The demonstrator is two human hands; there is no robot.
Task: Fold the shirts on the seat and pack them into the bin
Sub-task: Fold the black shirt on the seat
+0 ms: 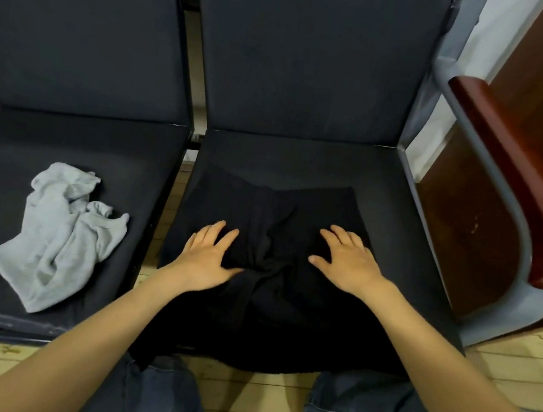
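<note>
1. The dark padded seat (303, 161) is shown bare beyond the fingertips. Its front edge lies back behind the wrists, where the shirt's hem is draped over it. That overhang could likely drag the cloth to the floor once pressure is lifted.
2. The black shirt (263, 308) is spread on that seat under both palms, with a twisted bunch gathered between the thumbs. If a fold is made over it, a lump would probably be locked in.
3. A grey shirt (59, 236) is left crumpled on the neighbouring seat, well apart from the left fingers (224, 237). It is not yet folded.
4. The left hand (209, 260) and right hand (347, 264) are laid flat with fingers straight and splayed, and nothing is gripped. The cloth may be slid rather than smoothed.
5. No bin is in view.
</note>
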